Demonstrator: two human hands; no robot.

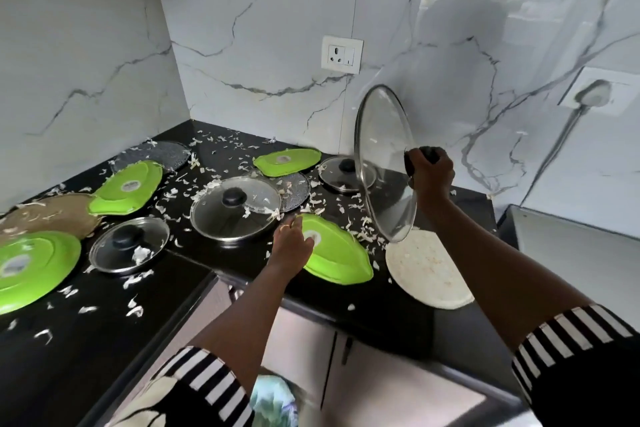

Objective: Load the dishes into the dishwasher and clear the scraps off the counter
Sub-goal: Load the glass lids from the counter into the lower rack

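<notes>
A marble-veined wall (263,28) backs a black corner counter (214,263) strewn with dishes in a home kitchen. A person in striped sleeves stands at the counter's inner corner. The right hand (431,170) wraps closed fingers round the black knob of a large glass lid (384,163), holding it up on edge above the counter, its lower rim just over a white round plate (426,267) near the front edge. The left hand (294,243) reaches to the rim of the front green plate (339,256) and touches it; whether its fingers have hold of the plate cannot be told. Three more green plates (126,187) lie upside down along the left and back of the counter, among a tan plate (52,215) and two grey speckled ones. Three smaller glass lids (214,218) lie flat, knobs up. White scraps (135,310) are scattered across the counter and the dishes. A wall socket (342,54) sits above.
</notes>
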